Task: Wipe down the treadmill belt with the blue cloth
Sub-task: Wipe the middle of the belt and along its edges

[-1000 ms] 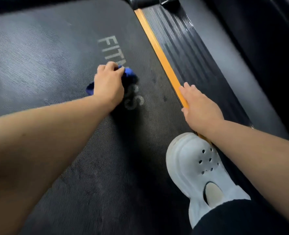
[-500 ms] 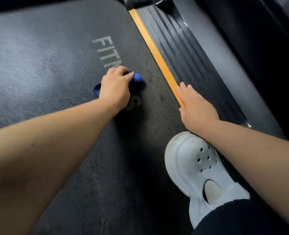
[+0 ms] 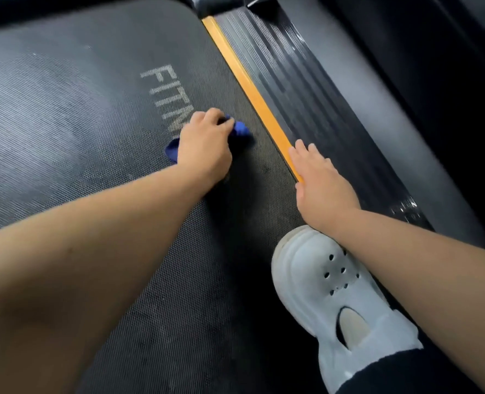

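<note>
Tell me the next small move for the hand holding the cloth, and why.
Probably slide the blue cloth rightward to the orange strip. The left hand grips it bunched on the treadmill belt, just short of that strip, so a band of belt there may need wiping. The right hand rests flat on the strip nearer the person.

Soft, dim light comes from well left of the orange strip [image 3: 247, 83], where the belt [image 3: 65, 115] carries a pale sheen. The left hand [image 3: 204, 143] and cloth [image 3: 241, 129] cast a dark shadow toward the strip. Just right of the strip the ribbed side rail [image 3: 306, 89] is smeared with blur; farther right all sinks to black. The belt's far edge bows from lens distortion.
</note>
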Demonstrator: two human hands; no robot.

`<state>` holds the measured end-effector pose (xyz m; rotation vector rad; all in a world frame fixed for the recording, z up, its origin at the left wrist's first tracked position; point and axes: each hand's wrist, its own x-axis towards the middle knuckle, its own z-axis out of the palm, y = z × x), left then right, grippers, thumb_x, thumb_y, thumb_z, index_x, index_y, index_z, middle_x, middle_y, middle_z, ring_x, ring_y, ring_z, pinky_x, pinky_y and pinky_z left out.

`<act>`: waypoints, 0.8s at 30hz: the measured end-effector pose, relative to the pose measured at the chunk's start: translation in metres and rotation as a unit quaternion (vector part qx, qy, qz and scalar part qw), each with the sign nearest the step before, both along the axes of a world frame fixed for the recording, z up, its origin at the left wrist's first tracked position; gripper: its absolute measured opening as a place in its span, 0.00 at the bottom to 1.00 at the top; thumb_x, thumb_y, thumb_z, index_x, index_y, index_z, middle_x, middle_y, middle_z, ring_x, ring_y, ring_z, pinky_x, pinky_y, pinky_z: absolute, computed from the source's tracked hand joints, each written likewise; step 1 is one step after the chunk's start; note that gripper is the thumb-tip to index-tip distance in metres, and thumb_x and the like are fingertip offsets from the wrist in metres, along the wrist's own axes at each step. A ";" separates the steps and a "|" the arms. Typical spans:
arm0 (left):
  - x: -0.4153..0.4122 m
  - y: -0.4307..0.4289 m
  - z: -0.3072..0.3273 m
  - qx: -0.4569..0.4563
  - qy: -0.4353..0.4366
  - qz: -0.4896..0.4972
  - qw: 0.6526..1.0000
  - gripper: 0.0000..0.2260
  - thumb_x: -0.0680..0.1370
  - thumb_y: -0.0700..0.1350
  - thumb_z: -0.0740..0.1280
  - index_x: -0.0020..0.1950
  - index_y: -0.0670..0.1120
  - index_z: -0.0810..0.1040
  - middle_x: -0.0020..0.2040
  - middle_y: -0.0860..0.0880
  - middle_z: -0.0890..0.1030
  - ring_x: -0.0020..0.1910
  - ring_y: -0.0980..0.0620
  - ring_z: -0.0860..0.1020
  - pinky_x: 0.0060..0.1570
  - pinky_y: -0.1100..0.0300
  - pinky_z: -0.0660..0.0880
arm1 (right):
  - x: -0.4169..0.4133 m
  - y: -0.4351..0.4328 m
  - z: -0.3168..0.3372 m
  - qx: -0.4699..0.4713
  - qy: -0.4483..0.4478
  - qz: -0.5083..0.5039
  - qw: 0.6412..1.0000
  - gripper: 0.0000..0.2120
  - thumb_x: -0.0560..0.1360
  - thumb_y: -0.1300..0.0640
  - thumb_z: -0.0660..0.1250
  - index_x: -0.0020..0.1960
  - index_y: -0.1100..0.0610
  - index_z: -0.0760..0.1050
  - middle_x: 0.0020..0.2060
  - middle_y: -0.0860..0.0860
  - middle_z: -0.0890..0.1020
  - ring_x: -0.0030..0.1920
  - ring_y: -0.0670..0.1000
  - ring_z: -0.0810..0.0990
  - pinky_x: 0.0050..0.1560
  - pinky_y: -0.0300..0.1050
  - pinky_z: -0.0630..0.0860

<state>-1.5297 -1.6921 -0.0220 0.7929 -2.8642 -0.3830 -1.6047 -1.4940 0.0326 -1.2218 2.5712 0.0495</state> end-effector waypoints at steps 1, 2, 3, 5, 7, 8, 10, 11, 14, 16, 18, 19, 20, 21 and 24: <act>0.002 0.012 0.002 -0.010 0.007 0.009 1.000 0.19 0.75 0.45 0.59 0.65 0.46 0.76 0.64 0.45 0.73 0.60 0.40 0.69 0.56 0.48 0.69 | -0.001 0.000 -0.001 0.001 -0.002 -0.001 1.000 0.30 0.80 0.61 0.57 0.77 0.53 0.47 0.77 0.48 0.49 0.77 0.53 0.49 0.72 0.49 0.57; 0.008 0.027 0.002 -0.022 0.025 -0.004 0.999 0.19 0.74 0.48 0.59 0.62 0.44 0.77 0.62 0.44 0.74 0.58 0.39 0.71 0.54 0.47 0.71 | -0.002 0.000 -0.003 0.001 -0.004 -0.003 1.000 0.30 0.80 0.62 0.57 0.77 0.53 0.47 0.77 0.49 0.49 0.77 0.53 0.49 0.73 0.49 0.56; 0.019 0.043 0.001 -0.026 0.036 -0.039 0.998 0.20 0.73 0.51 0.59 0.60 0.44 0.77 0.60 0.44 0.75 0.56 0.39 0.72 0.52 0.47 0.73 | -0.002 0.000 -0.005 0.001 -0.002 -0.004 1.000 0.30 0.80 0.62 0.57 0.77 0.53 0.47 0.77 0.49 0.49 0.77 0.52 0.49 0.74 0.50 0.56; 0.045 0.067 -0.002 -0.005 0.044 -0.129 0.991 0.21 0.74 0.53 0.58 0.59 0.44 0.79 0.58 0.45 0.77 0.53 0.40 0.75 0.49 0.47 0.75 | -0.001 0.000 -0.008 -0.001 0.007 -0.005 1.000 0.31 0.79 0.62 0.57 0.77 0.54 0.47 0.77 0.49 0.50 0.77 0.52 0.49 0.74 0.50 0.55; 0.046 0.057 -0.008 0.007 0.051 -0.173 0.983 0.18 0.74 0.51 0.58 0.56 0.46 0.81 0.55 0.46 0.79 0.50 0.41 0.77 0.45 0.49 0.77 | 0.000 -0.001 -0.009 -0.006 0.010 -0.007 1.000 0.31 0.78 0.63 0.58 0.77 0.53 0.48 0.77 0.49 0.51 0.77 0.52 0.49 0.74 0.51 0.55; 0.037 0.045 -0.011 -0.013 0.059 -0.187 0.981 0.18 0.74 0.50 0.58 0.55 0.47 0.82 0.53 0.47 0.80 0.48 0.41 0.77 0.43 0.51 0.77 | 0.000 -0.002 -0.009 -0.007 0.009 -0.010 1.000 0.31 0.78 0.63 0.58 0.77 0.53 0.48 0.77 0.49 0.50 0.77 0.52 0.49 0.74 0.50 0.55; 0.015 0.020 -0.012 -0.063 0.055 -0.198 0.977 0.16 0.74 0.49 0.59 0.56 0.49 0.82 0.54 0.46 0.80 0.48 0.41 0.77 0.44 0.50 0.77 | -0.001 -0.001 -0.011 -0.006 0.011 -0.015 1.000 0.32 0.78 0.63 0.58 0.77 0.53 0.47 0.77 0.48 0.50 0.77 0.51 0.49 0.74 0.50 0.54; 0.002 0.007 -0.011 -0.076 0.061 -0.177 0.979 0.15 0.74 0.48 0.60 0.56 0.48 0.81 0.54 0.45 0.80 0.49 0.39 0.76 0.44 0.49 0.76 | -0.001 -0.001 -0.012 -0.007 0.014 -0.015 1.000 0.32 0.78 0.64 0.58 0.77 0.52 0.47 0.77 0.48 0.50 0.77 0.51 0.48 0.74 0.50 0.53; -0.028 -0.031 -0.009 -0.059 0.036 -0.045 0.997 0.13 0.77 0.46 0.62 0.59 0.47 0.79 0.59 0.44 0.77 0.56 0.38 0.72 0.51 0.46 0.73 | -0.002 0.001 -0.019 -0.008 0.017 -0.006 1.000 0.31 0.79 0.63 0.57 0.77 0.53 0.47 0.77 0.48 0.51 0.77 0.52 0.49 0.74 0.51 0.52; -0.038 -0.033 -0.007 -0.048 0.045 0.008 0.998 0.15 0.77 0.48 0.61 0.60 0.47 0.79 0.60 0.45 0.75 0.58 0.38 0.70 0.54 0.47 0.71 | -0.003 0.001 -0.021 -0.015 0.018 -0.002 1.000 0.31 0.79 0.63 0.57 0.77 0.53 0.47 0.77 0.49 0.51 0.77 0.52 0.48 0.74 0.51 0.51; -0.034 -0.015 -0.003 -0.025 0.066 -0.015 0.997 0.17 0.75 0.50 0.58 0.57 0.47 0.81 0.58 0.46 0.77 0.55 0.37 0.72 0.52 0.46 0.72 | -0.004 0.001 -0.021 -0.019 0.013 -0.004 1.000 0.31 0.79 0.64 0.57 0.77 0.53 0.47 0.77 0.49 0.50 0.77 0.52 0.48 0.75 0.52 0.51; -0.025 -0.003 -0.003 -0.011 0.077 -0.064 0.995 0.18 0.74 0.51 0.57 0.54 0.47 0.82 0.55 0.46 0.78 0.52 0.37 0.73 0.50 0.45 0.73 | -0.004 0.001 -0.021 -0.019 0.011 -0.007 1.000 0.32 0.78 0.64 0.56 0.77 0.53 0.47 0.77 0.49 0.50 0.77 0.52 0.48 0.75 0.52 0.51; -0.013 0.009 -0.005 0.002 0.081 -0.122 0.989 0.18 0.73 0.51 0.57 0.53 0.47 0.82 0.53 0.46 0.79 0.50 0.38 0.74 0.49 0.45 0.74 | -0.003 0.001 -0.020 -0.016 0.009 -0.010 1.000 0.32 0.78 0.64 0.56 0.78 0.53 0.46 0.77 0.49 0.49 0.77 0.52 0.47 0.75 0.51 0.50; 0.000 0.020 -0.004 0.016 0.072 -0.175 0.982 0.18 0.73 0.51 0.58 0.53 0.47 0.83 0.52 0.47 0.79 0.49 0.40 0.74 0.48 0.46 0.75 | -0.003 0.001 -0.019 -0.012 0.010 -0.011 1.000 0.32 0.78 0.64 0.56 0.78 0.53 0.46 0.77 0.49 0.49 0.77 0.52 0.47 0.75 0.51 0.50; 0.003 0.016 0.005 0.021 0.057 -0.210 0.976 0.13 0.74 0.50 0.65 0.56 0.50 0.83 0.54 0.49 0.80 0.51 0.42 0.73 0.51 0.48 0.74 | -0.003 0.000 -0.020 -0.018 0.015 -0.011 1.000 0.33 0.78 0.64 0.57 0.78 0.53 0.46 0.77 0.49 0.50 0.77 0.52 0.48 0.74 0.51 0.51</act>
